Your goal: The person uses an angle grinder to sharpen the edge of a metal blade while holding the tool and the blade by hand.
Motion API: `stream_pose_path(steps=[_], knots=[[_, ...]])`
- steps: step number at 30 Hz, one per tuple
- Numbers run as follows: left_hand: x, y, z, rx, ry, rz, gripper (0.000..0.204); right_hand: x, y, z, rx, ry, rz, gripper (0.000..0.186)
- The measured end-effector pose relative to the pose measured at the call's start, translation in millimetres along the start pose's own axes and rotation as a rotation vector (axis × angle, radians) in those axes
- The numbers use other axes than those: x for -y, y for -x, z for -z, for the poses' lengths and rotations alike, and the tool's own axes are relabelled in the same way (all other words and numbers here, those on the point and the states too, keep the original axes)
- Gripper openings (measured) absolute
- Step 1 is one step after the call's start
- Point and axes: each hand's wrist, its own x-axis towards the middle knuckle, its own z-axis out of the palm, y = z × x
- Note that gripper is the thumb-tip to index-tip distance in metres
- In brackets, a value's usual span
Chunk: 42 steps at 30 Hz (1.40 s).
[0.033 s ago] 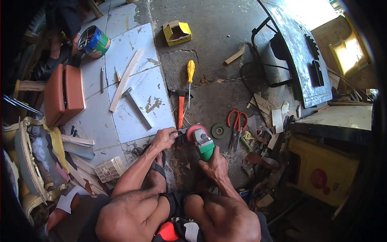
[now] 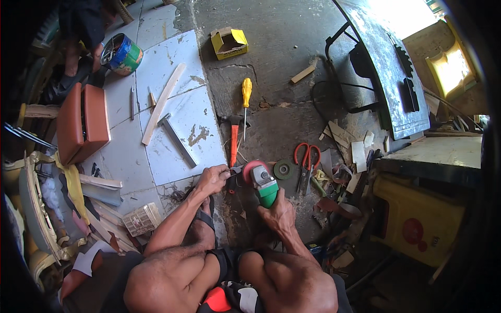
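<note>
My right hand is wrapped round a green angle grinder with a red disc. My left hand grips a small metal piece at the disc's left edge; whether they touch I cannot tell. Just beyond lie an orange-handled hammer and a yellow screwdriver. To the right are a spare grinding disc and red-handled scissors. On the white tiles at the left lie a metal bar and a wooden strip.
A table saw and yellow crate stand right, near scraps. A brown padded piece, paint can and furniture frame are left. Another person's foot shows upper left. A yellow box lies ahead.
</note>
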Motion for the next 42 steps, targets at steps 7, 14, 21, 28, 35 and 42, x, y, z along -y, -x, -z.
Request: stream_pose_path(steps=[7, 14, 21, 28, 35, 42], knots=[[-3.0, -1.5, 0.1, 0.023, 0.009, 0.03, 0.023, 2.1, 3.0, 4.6, -0.002, 0.01, -0.004, 0.071], [-3.6, -3.5, -1.7, 0.012, -0.031, -0.008, 0.024, -0.4, 4.2, -0.1, 0.008, -0.002, -0.02, 0.071], [-0.3, -1.9, -3.7, -0.004, 0.005, -0.015, 0.022, 4.0, -2.0, 8.8, -0.003, -0.007, -0.066, 0.069], [3.0, -2.4, -4.9, -0.002, 0.058, 0.016, 0.02, 2.5, 6.1, -0.2, 0.027, 0.002, -0.017, 0.071], [5.7, -5.9, -5.3, 0.004, 0.056, 0.03, 0.02, 0.2, -6.1, 1.7, -0.032, -0.051, -0.052, 0.07], [-2.7, -5.0, -3.6, 0.044, 0.07, 0.076, 0.019, 2.0, 6.5, -0.6, 0.039, -0.002, -0.027, 0.072]])
